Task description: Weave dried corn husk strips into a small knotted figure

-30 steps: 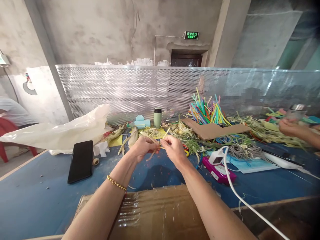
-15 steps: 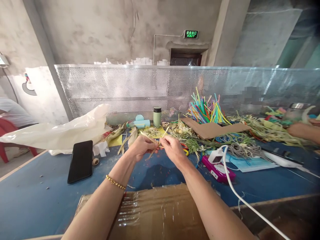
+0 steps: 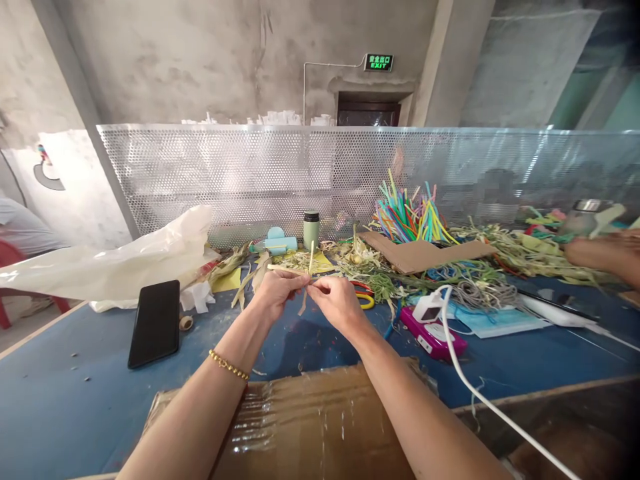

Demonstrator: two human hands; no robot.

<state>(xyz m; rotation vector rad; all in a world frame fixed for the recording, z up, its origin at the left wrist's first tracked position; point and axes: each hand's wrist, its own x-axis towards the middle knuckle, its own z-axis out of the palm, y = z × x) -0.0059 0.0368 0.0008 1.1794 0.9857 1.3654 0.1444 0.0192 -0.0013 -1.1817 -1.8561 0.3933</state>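
Observation:
My left hand [image 3: 278, 293], with a gold bead bracelet [image 3: 229, 365] at the wrist, is closed in a pinch. It grips pale husk-like strips [image 3: 313, 257]. Fingertip to fingertip with it, my right hand [image 3: 336, 303] pinches the same strips where they cross. One strip stands nearly upright above the fingers, another lies sideways over the left hand, and a short end hangs below. The crossing itself is mostly hidden by my fingers. Just right of my right hand lie yellow-handled scissors [image 3: 368, 302], partly behind it.
Behind my hands are a green bottle [image 3: 311, 231], dried husks [image 3: 365, 253], and colourful pipe cleaners [image 3: 413, 213] beside cardboard [image 3: 430, 257]. A black phone [image 3: 154, 323] lies left; a purple power strip [image 3: 433, 333] with a white cable is right. A co-worker's arm [image 3: 603, 261] reaches in at far right.
The strips have turned between my fingers: the one that leaned right now stands nearly upright, and the other lies flatter. My fingertips are closer together. The view has shifted slightly.

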